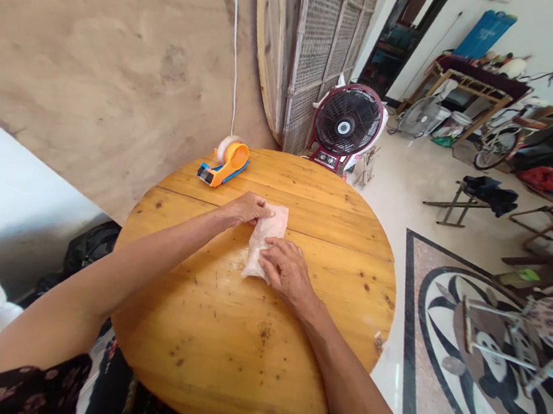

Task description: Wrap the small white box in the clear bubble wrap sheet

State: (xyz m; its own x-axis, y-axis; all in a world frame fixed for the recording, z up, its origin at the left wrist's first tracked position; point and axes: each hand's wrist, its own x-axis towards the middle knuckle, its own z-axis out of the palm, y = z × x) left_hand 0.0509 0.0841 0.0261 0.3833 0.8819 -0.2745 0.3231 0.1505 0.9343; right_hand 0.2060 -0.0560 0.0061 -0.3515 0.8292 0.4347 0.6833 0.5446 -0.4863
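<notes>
A pale pinkish-white packet (270,223), which looks like bubble wrap, lies on the round wooden table (220,334). My left hand (248,209) is closed on the packet's upper left edge, the thumb on top and some fingertips hidden underneath. Lower down, my right hand (289,269) grips the right side, its curved fingers lying over the wrap and its thumb at the near end. What the packet contains cannot be seen. Toward the back left of the table stands an orange and blue tape dispenser (226,164) with a tape roll on it, apart from both hands.
A dark red fan (345,127) stands just beyond the table, beside a woven screen (326,52). A plain brown board (99,44) rises on the left, with a white cord (235,47) hanging before it. At right are a stool (474,198) and a bicycle (503,144).
</notes>
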